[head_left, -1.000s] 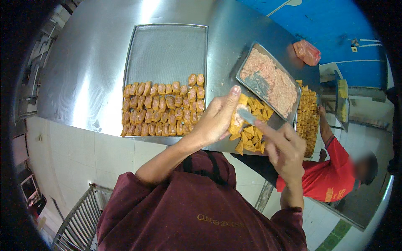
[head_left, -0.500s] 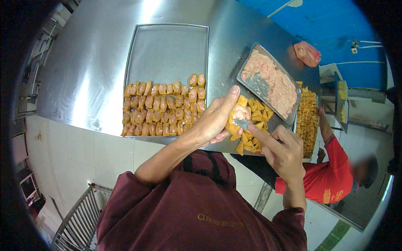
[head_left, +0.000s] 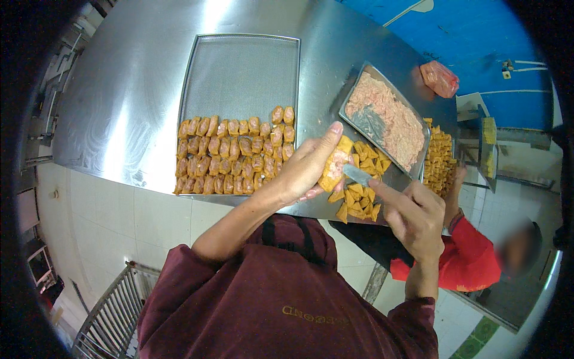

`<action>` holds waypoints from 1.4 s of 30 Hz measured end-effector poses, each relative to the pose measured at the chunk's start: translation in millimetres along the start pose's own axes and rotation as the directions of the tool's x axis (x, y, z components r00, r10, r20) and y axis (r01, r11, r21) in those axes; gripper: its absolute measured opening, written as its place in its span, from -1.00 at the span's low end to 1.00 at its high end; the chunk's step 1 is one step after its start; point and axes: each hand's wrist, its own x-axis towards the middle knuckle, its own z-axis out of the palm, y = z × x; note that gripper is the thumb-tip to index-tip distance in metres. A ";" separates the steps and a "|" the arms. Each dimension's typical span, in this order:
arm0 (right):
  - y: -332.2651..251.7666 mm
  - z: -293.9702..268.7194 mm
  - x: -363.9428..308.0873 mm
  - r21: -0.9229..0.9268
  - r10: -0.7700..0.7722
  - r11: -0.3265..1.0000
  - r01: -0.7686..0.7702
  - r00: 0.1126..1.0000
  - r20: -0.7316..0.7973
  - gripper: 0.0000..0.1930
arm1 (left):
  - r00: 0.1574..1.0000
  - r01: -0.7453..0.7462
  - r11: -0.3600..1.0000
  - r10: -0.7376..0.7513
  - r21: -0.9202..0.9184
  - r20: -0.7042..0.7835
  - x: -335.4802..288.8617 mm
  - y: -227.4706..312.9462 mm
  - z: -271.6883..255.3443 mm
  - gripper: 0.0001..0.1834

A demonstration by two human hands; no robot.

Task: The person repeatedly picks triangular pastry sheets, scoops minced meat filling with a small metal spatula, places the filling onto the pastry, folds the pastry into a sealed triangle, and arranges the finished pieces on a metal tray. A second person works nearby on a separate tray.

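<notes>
My left hand (head_left: pixel 306 169) holds a golden fried tofu piece (head_left: pixel 335 168) with pink filling showing on it, above the steel table's near edge. My right hand (head_left: pixel 411 216) grips a small flat metal spatula (head_left: pixel 357 175) whose blade touches the tofu piece. Below and right of the hands lies a pile of unfilled tofu pieces (head_left: pixel 362 194). A metal pan of pink minced filling (head_left: pixel 385 122) sits just beyond. To the left, a mesh tray (head_left: pixel 245 72) holds several rows of filled pieces (head_left: pixel 233 157) along its near half.
The steel table (head_left: pixel 137 90) stretches left and back. A person in a red shirt (head_left: pixel 466 260) works at the right beside another batch of tofu pieces (head_left: pixel 439 161). A pink bag (head_left: pixel 439 78) lies at the far right. A metal rack (head_left: pixel 113 311) stands at floor level, lower left.
My right hand brought the spatula back from the filling pan to the tofu piece in my left hand; pink filling now shows on the piece. The left hand stayed in place.
</notes>
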 end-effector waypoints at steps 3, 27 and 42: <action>0.7 2.0 0.6 -0.026 0.007 1.000 -0.008 0.999 -0.044 -0.43 | 0.999 -0.023 1.000 0.023 0.001 0.025 0.6 -0.2 0.7 -0.17; 12.8 -1.9 12.5 -0.132 -0.316 0.939 0.316 0.949 0.026 -0.43 | 0.933 0.160 0.978 -0.194 0.133 0.304 -1.0 4.2 -16.2 -0.13; -3.9 29.6 -6.0 0.059 0.015 0.998 -0.008 0.993 -0.121 -0.43 | 0.983 -0.170 0.985 0.171 0.029 -0.059 0.9 -6.2 0.9 -0.16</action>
